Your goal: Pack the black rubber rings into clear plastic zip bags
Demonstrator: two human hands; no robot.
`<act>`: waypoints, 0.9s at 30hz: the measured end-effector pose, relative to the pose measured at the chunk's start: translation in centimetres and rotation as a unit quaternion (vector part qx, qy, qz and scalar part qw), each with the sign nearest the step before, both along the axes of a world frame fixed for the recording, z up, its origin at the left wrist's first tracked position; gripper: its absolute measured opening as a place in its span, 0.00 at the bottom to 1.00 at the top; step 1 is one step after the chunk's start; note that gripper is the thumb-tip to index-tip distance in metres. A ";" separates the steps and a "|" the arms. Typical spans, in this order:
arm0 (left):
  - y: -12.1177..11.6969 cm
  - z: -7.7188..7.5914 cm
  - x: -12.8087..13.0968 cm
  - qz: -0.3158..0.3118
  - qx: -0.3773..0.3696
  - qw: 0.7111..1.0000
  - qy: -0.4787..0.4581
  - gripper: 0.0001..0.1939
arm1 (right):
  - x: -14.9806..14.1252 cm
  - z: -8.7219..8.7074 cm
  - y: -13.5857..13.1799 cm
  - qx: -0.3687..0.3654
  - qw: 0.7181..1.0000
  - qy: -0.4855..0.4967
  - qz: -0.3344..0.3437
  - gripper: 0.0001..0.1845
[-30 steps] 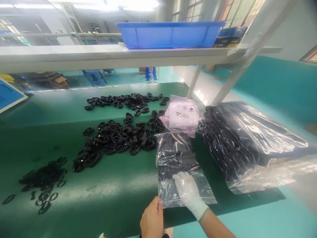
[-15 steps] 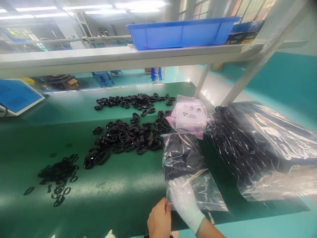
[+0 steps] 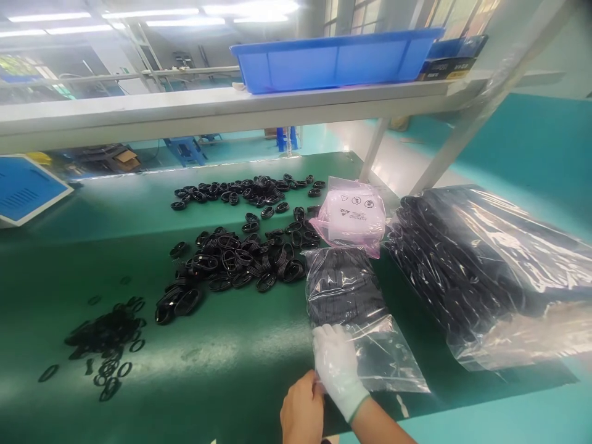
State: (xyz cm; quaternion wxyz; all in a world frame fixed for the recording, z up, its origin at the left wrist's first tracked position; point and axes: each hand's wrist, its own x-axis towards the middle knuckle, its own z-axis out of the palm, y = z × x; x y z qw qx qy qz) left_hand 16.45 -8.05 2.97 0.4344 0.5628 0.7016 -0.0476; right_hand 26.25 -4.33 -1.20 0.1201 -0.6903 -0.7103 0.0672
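Note:
My bare left hand pinches the lower left edge of a clear plastic bag. Neat rows of black coiled cables fill the far half of this bag. My right hand, in a white glove, lies at the bag's near half, seemingly inside it, fingers stretched toward the cables. Its fingertips reach the nearest row; the plastic's glare partly blurs them. Left of the bag lies a loose pile of black coiled cables, with another row of coils behind it.
A pink plastic bag with a white printed label lies beyond the clear bag. To the right sits a large clear bag of black items. Small black rings lie at left. A shelf with a blue bin crosses above.
My gloved hand has shifted slightly up and left against the cables in the bag. My left hand keeps its pinch on the bag's edge. The view has shifted a little.

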 end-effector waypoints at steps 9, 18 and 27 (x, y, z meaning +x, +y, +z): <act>0.0 -1.4 -0.9 -0.015 0.003 0.999 -0.042 0.14 | -0.1 -0.3 0.0 -0.012 0.999 0.041 -0.005 0.11; 0.4 -1.6 -1.4 -0.018 -0.009 0.995 -0.098 0.13 | 1.8 -0.3 -0.5 0.018 0.998 0.003 -0.060 0.07; 0.0 -2.2 -1.7 -0.022 -0.011 0.994 -0.109 0.13 | 1.7 0.3 -0.4 -0.001 0.998 0.024 -0.054 0.07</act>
